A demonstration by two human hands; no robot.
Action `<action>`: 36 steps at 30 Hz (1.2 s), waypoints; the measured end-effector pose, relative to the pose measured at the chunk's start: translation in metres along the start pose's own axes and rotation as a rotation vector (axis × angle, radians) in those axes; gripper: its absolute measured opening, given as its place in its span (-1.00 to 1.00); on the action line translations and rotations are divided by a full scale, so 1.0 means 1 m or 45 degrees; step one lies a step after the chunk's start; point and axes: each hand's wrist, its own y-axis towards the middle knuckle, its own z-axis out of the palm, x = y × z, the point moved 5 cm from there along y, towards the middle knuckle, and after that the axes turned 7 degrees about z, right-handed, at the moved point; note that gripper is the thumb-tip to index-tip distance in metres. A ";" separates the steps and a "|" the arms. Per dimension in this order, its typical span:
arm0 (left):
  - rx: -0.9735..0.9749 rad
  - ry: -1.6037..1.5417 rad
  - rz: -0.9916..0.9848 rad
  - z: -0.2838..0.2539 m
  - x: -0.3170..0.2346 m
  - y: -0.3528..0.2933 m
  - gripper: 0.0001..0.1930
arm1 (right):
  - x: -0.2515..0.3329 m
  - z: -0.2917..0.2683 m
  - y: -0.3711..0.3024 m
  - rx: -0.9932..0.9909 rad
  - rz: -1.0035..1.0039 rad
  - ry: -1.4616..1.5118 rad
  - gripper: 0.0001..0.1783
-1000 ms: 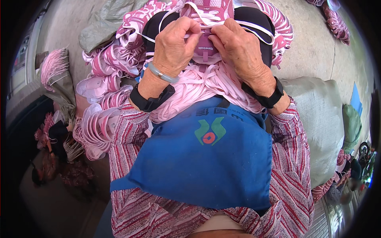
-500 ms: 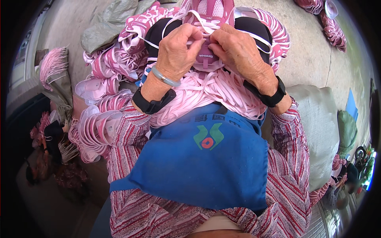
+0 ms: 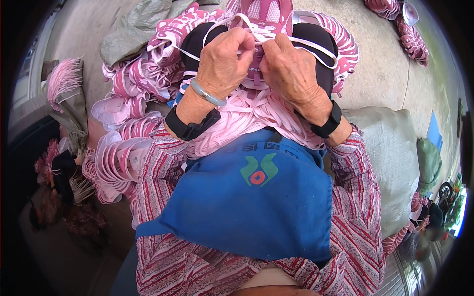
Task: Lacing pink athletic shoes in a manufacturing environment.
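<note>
A pink and white shoe upper (image 3: 270, 11) sits between my knees, its tongue toward me. A white shoelace (image 3: 316, 48) runs through its eyelets and loops out on both sides. My left hand (image 3: 224, 59) is closed in a pinch on the lace at the upper's left side. At the right side my right hand (image 3: 291, 69) is also closed, thumb and fingers pinched at the lace; its fingertips are partly hidden. A thick heap of pale pink laces (image 3: 261, 113) lies on my lap over the blue apron (image 3: 247, 212), below both hands.
Stacked pink and white shoe uppers (image 3: 136, 84) lie at my left, and more uppers (image 3: 340, 44) sit beyond my right knee. A grey-white sack (image 3: 385, 163) stands at my right. Pink laces (image 3: 66, 81) hang at the far left. Another pile of uppers (image 3: 412, 42) lies far right on the floor.
My right hand and wrist have turned and shifted slightly left, with the fingers closer to the left hand. The left hand stays almost in place at the lace.
</note>
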 end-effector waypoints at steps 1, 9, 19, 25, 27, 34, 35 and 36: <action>-0.053 0.032 0.092 -0.003 -0.003 0.000 -0.82 | 0.002 -0.002 0.002 -0.022 -0.027 0.021 -0.83; -0.011 0.347 0.409 0.002 -0.036 -0.012 -0.75 | 0.001 -0.037 -0.011 -0.080 -0.098 0.119 -0.84; 0.146 -0.708 0.664 0.027 -0.118 -0.012 -0.94 | -0.046 -0.074 -0.013 0.364 0.331 1.031 -0.66; 0.622 -1.621 0.613 0.061 -0.203 -0.028 -0.93 | -0.027 -0.055 -0.013 0.391 0.523 1.347 -0.65; 0.337 -1.359 0.589 0.058 -0.171 -0.030 -0.92 | -0.030 -0.028 -0.009 0.188 0.169 1.033 -0.70; 0.220 -1.139 -0.416 0.009 -0.062 -0.032 -0.69 | -0.024 -0.031 -0.006 0.042 0.082 0.651 -0.79; 0.221 -1.146 -0.410 0.007 -0.050 -0.035 -0.69 | -0.024 -0.029 -0.007 0.015 0.064 0.639 -0.79; 0.100 -0.927 -0.409 -0.004 -0.037 -0.035 -0.72 | -0.021 -0.028 -0.006 0.017 0.061 0.644 -0.79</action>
